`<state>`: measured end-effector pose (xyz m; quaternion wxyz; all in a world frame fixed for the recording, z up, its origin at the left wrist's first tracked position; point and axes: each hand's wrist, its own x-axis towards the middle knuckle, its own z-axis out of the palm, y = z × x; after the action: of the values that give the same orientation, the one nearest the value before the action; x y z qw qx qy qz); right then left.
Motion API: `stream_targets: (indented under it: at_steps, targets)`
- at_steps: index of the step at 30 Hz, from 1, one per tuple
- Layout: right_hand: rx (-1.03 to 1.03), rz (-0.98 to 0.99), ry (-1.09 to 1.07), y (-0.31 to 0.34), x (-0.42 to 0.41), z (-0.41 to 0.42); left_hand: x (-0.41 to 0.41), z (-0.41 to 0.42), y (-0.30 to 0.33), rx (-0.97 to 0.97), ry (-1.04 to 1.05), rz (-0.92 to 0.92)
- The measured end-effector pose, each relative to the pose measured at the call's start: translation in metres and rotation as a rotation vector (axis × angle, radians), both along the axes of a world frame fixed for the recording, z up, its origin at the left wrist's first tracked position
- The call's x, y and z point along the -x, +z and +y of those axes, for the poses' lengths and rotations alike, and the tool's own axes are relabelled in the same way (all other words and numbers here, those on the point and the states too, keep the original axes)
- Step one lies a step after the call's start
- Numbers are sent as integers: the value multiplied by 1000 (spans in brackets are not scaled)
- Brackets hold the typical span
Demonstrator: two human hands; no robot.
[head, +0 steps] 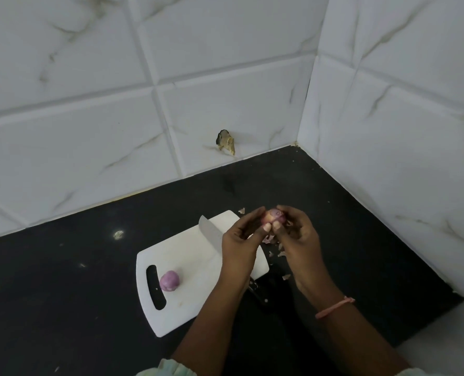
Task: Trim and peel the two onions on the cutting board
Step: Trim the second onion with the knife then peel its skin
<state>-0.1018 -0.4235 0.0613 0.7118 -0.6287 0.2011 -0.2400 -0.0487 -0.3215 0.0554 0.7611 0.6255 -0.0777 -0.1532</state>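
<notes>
A small pinkish onion (pixel 273 216) is held up above the right end of the white cutting board (pixel 187 256). My left hand (pixel 241 240) and my right hand (pixel 300 237) both pinch it, with both thumbs pressed against its near side. A purple peeled onion (pixel 169 280) sits on the board beside the handle slot at the left end. A knife lies across the board with its blade (pixel 210 232) pointing away; my left hand hides its middle, and its dark handle (pixel 258 293) rests on the counter.
The board lies on a black counter (pixel 76 280) in a corner of white tiled walls (pixel 171 77). Bits of onion skin (pixel 275 252) are scattered on the counter right of the board. A chipped hole (pixel 226 142) marks the back wall.
</notes>
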Motion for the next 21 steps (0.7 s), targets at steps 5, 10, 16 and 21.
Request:
stream_targets:
  at_steps: [5, 10, 16, 21]
  targets:
    - [120, 37, 110, 0, 7, -10, -5, -2, 1, -123, -11, -126]
    - [154, 69, 109, 2, 9, -16, -16, -1, 6, -131, -16, -148]
    - [103, 59, 72, 1, 12, -20, -16, -5, 15, -213, -81, -325]
    - [47, 39, 13, -2, 11, -16, -13, -6, 12, -217, -106, -268]
